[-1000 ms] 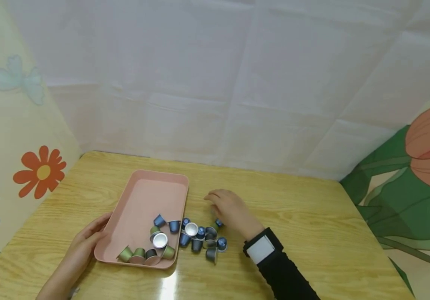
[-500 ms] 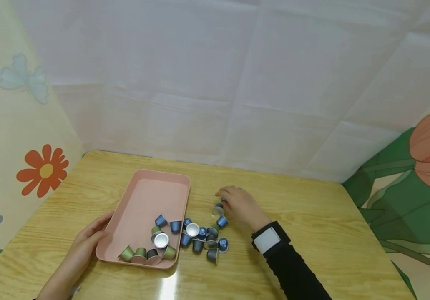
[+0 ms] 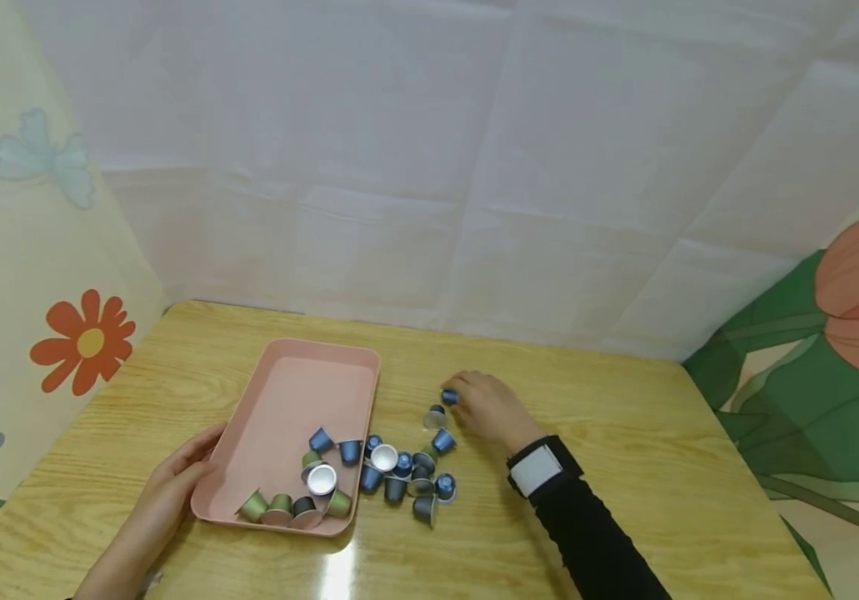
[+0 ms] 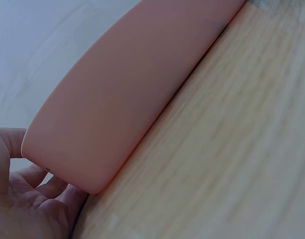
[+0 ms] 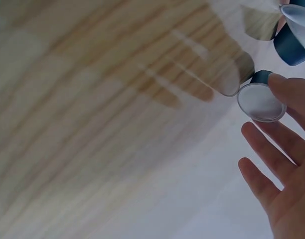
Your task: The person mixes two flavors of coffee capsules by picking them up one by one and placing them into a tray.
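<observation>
My left hand grips the left edge of a pink tray, thumb at the rim and fingers against its outer wall. Beyond the pile, my right hand pinches a small blue coffee capsule between thumb and index finger. In the right wrist view the capsule's silver lid faces the camera, while the other fingers are spread. Just in front of that hand are a dark capsule with a pale lid and another blue capsule.
Several green, blue and dark capsules lie in the near half of the tray. A pile of blue, grey and green capsules crowds its right wall on the wooden table. A white cloth hangs behind the table.
My right hand has moved back and right from above the pile, and a blue capsule now shows between its fingertips. The left hand stays at the tray.
</observation>
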A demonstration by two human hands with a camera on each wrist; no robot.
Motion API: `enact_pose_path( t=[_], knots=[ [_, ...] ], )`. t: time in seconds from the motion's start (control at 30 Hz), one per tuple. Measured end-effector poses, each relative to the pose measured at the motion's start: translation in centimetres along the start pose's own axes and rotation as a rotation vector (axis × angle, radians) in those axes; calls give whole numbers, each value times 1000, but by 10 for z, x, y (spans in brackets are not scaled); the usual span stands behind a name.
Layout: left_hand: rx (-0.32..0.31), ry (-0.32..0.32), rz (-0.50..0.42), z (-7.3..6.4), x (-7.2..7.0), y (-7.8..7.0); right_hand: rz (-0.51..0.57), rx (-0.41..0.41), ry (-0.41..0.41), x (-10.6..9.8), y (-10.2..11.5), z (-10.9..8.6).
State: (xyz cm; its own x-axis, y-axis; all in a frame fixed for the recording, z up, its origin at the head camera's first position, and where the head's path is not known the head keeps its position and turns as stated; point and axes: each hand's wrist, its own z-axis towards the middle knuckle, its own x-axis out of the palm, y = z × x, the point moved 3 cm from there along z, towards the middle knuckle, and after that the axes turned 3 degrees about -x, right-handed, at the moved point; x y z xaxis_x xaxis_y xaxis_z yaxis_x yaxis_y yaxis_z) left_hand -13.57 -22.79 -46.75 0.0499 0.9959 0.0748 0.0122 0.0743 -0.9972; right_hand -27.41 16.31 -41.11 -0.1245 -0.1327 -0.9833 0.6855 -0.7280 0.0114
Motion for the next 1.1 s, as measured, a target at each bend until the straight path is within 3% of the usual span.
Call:
enact_pose_path(
  t=[0.4,1.1],
  knots=[
    [6,3,-15,0,0,1,-4,34,32,1,-3,-3],
    [1,-5,-16,0,-2,2,17,51,-71,-7,3,-17]
  ],
)
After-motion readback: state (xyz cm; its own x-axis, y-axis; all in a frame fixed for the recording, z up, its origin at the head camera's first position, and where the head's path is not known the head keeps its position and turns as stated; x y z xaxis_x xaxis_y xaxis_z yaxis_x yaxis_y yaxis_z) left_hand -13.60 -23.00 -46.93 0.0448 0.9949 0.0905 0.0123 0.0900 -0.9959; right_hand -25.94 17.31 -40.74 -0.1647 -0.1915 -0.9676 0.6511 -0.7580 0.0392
